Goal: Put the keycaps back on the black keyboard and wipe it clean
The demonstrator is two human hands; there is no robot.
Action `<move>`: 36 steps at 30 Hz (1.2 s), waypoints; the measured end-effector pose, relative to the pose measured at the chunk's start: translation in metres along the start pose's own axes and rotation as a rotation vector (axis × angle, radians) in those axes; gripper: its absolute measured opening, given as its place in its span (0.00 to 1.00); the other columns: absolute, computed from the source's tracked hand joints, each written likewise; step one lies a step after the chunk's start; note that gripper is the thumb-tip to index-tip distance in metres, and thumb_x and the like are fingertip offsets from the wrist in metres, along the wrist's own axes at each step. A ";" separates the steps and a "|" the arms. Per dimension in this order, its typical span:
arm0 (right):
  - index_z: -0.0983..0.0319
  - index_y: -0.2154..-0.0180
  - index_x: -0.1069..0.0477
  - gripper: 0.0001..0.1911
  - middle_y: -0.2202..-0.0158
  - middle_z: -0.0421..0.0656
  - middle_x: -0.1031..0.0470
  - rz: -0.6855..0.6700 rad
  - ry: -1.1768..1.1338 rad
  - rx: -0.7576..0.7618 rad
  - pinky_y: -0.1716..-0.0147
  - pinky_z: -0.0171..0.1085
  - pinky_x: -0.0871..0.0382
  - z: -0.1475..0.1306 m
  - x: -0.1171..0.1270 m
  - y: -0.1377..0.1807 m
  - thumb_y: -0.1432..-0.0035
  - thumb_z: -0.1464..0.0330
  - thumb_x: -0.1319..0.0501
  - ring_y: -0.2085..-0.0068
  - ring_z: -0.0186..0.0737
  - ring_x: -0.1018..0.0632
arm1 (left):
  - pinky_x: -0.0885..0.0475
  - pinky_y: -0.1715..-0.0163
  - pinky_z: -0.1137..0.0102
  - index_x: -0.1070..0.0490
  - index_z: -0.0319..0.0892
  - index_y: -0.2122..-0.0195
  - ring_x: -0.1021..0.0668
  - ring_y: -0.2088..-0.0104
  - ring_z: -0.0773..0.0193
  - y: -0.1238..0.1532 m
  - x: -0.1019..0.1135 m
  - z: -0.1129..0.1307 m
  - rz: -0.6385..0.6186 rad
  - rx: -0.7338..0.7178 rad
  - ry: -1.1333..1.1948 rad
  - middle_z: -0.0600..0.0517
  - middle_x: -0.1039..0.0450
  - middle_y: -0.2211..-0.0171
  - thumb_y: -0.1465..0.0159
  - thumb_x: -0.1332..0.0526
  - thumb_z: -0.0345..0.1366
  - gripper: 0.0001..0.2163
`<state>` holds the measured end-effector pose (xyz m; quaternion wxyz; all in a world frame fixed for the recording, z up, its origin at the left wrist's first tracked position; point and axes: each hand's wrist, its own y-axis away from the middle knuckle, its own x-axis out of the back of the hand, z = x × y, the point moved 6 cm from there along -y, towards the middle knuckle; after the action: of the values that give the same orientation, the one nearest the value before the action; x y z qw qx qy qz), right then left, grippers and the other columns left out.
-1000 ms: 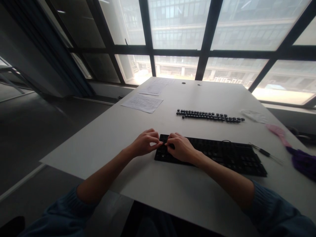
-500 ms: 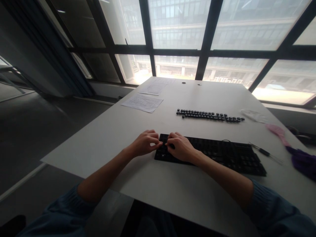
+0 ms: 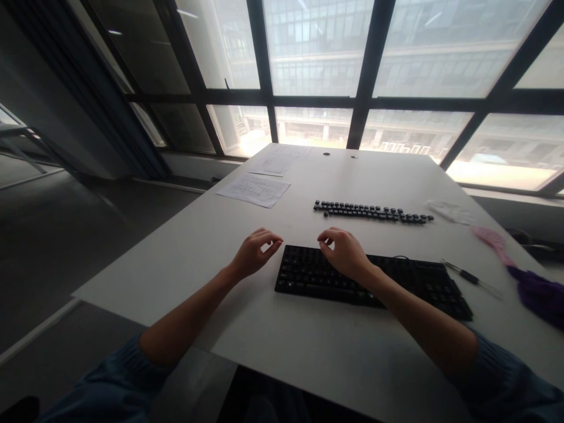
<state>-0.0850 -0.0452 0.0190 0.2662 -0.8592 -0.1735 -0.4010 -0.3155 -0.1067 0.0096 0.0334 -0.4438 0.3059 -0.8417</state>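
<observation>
Keyboard (image 3: pixel 308 279) on table (image 3: pixel 176 264), keycaps (image 3: pixel 370 212) behind, seemingly a tool (image 3: pixel 469 276) rightward

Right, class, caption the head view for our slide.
Left hand beside and right hand over a black keyboard, loose keycaps in rows beyond.

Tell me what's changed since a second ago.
The right hand has moved rightward and up in the view, the left hand slightly leftward and up, widening the gap between them. Whether anything was let go is unclear. The keyboard, loose keys and papers stayed put.
</observation>
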 end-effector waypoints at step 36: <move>0.62 0.58 0.18 0.13 0.54 0.51 0.22 -0.096 0.470 0.117 0.50 0.44 0.40 0.107 -0.022 -0.116 0.34 0.73 0.42 0.48 0.51 0.32 | 0.26 0.60 0.68 0.18 0.43 0.66 0.20 0.65 0.62 -0.157 -0.110 -0.028 -0.157 0.075 0.021 0.52 0.19 0.67 0.43 0.29 0.34 0.04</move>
<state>-0.0938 0.1094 -0.0185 0.3292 -0.7161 -0.1704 -0.5915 -0.2373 0.0703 0.0035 -0.0192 -0.4560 0.2387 -0.8571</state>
